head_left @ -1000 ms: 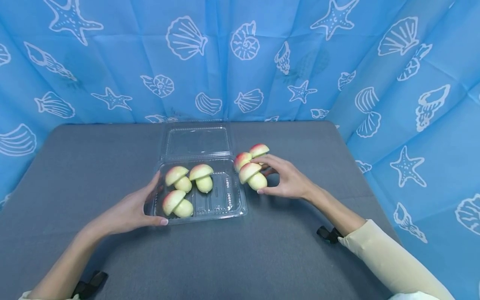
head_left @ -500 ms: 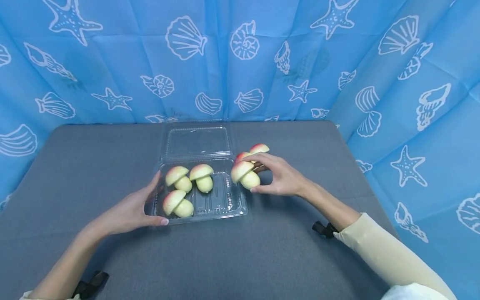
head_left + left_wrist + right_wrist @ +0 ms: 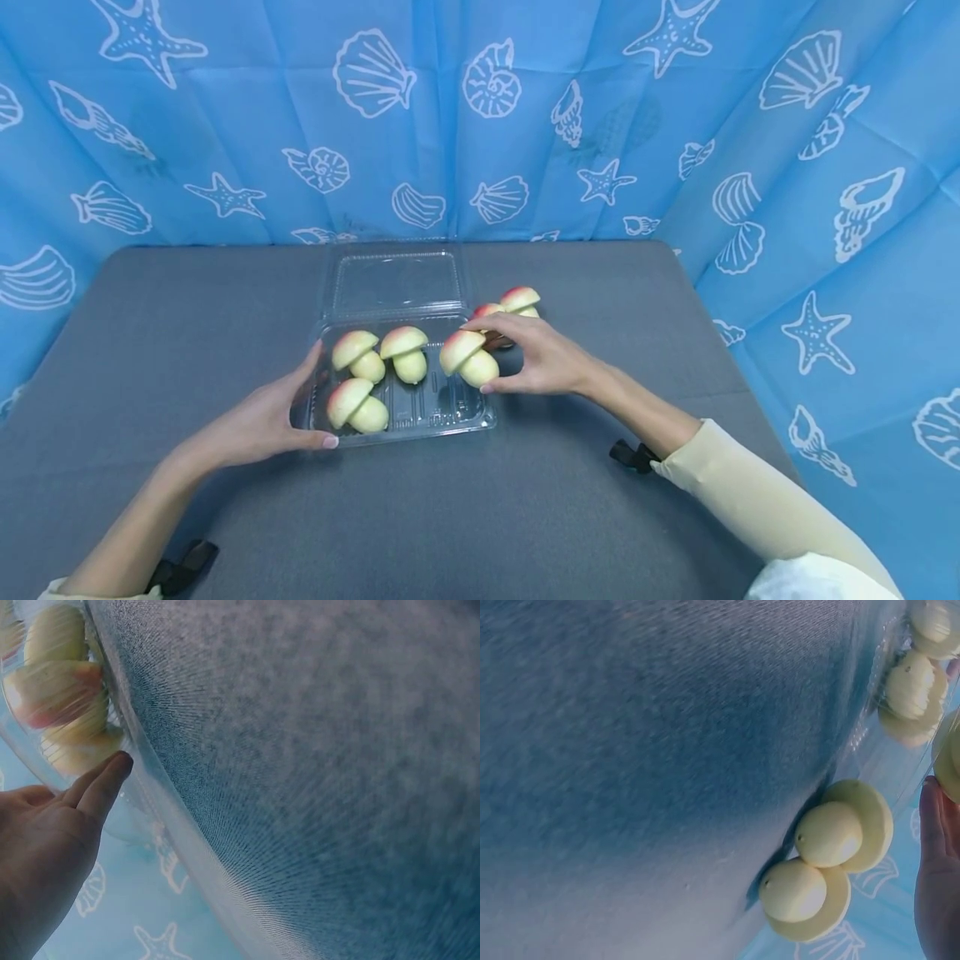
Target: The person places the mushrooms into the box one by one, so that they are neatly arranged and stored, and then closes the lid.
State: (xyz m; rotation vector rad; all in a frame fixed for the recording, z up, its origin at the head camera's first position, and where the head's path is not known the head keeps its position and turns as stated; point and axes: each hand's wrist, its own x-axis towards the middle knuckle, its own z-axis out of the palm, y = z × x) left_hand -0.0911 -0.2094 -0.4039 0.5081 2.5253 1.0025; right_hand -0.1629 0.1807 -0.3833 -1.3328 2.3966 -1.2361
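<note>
A clear plastic clamshell container lies on the table with its lid folded back. Inside its left part are three smooth pale mushrooms with red-tinged caps. My left hand spans the container's left end, thumb at the front edge and straight fingers along the side wall. Over the right part of the tray, my right hand pinches another mushroom between thumb and fingers, cap towards the left. Behind that hand two more mushrooms lie on the table, partly hidden in the head view.
A grey cloth covers the table. Along the back and right side hangs a blue curtain printed with white shells and starfish. A black strap piece shows at the right wrist, and another at the left.
My right hand has moved left with the mushroom, from beside the container to over its right part. The left hand and the container have stayed in place.
</note>
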